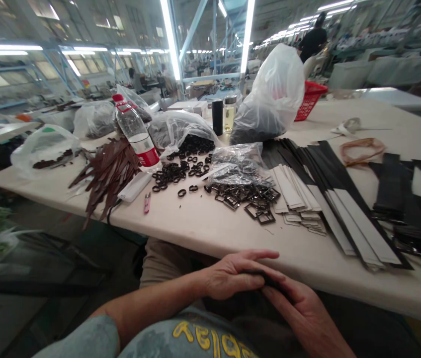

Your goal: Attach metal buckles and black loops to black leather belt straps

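Note:
Close to my body, at the table's front edge, both hands grip one dark strap [273, 284], which looks like the black strips on the table. My left hand [228, 276] pinches it between thumb and fingers, its index finger stretched out. From the right, my right hand [299, 303] holds the same strap with thumb and fingers pressed together. Most of the strap is hidden by the hands. Beyond them lie black metal buckles [262, 201], partly in a clear plastic bag [238, 161], and a pile of black strap loops [173, 174].
Black straps [329, 174] with pale backing lie at right, near more dark straps [389, 184]. At left are brown strips [109, 169], a bottle [137, 132] and pink thread snips [146, 203]. A red basket [310, 99] stands behind a large plastic bag [273, 94]. A person [313, 40] is far back.

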Available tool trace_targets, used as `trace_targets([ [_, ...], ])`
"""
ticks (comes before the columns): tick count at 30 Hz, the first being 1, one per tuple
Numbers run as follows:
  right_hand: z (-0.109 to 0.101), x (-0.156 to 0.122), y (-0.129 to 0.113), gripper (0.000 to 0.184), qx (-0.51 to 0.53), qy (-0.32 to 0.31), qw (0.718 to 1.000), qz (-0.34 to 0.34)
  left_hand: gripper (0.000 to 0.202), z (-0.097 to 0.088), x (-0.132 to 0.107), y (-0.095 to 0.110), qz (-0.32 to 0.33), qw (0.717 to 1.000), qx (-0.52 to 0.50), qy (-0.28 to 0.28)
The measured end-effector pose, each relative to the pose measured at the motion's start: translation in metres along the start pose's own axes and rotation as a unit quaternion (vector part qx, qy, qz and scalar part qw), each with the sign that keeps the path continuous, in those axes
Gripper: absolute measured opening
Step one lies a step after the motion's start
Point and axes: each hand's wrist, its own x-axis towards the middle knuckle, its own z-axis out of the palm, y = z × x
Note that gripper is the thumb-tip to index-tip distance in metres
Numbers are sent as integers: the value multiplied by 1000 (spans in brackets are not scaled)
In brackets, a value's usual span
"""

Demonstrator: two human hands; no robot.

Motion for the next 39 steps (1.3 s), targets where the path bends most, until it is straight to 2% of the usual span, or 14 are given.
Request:
trace_targets([
  [3, 4, 2, -5, 37, -18, -7, 1000, -3, 37, -7, -2, 7, -9, 1000, -10, 16],
  [9, 17, 4, -5, 38, -42, -5, 999, 23, 38, -21, -6, 12, -36, 999, 34, 9],
  [12, 20, 6, -1, 36, -75, -15, 996, 51, 39, -38, -8, 10, -47, 993, 102, 22],
  [14, 20, 7, 1, 36, -91, -13, 993, 76, 36, -58, -9, 10, -43, 978, 189, 82],
  [16, 18, 7, 3, 37, -96, -6, 991, 96, 31, -84, -10, 10, -35, 946, 266, 183],
  [18, 17, 8, 5, 38, -97, 1, 989, 111, 25, -108, -7, 10, -33, 911, 318, 260],
  [20, 16, 8, 7, 39, -100, 7, 987, 122, 20, -126, -1, 8, -32, 885, 368, 284],
  [22, 16, 9, 7, 39, -104, 15, 986, 127, 16, -135, 10, 4, -20, 870, 414, 266],
  [25, 17, 10, 6, 39, -98, 28, 987, 127, 14, -135, 30, -4, 13, 848, 488, 205],
  [29, 16, 9, 4, 39, -87, 44, 987, 126, 19, -127, 53, -14, 39, 781, 609, 131],
  [31, 15, 8, 5, 40, -86, 53, 986, 130, 24, -125, 58, -18, 42, 761, 637, 115],
  [34, 14, 8, 7, 38, -83, 59, 986, 135, 19, -124, 58, -20, 40, 754, 646, 112],
  [39, 16, 11, 9, 35, -81, 59, 986, 131, 11, -125, 44, -19, 35, 750, 651, 112],
])
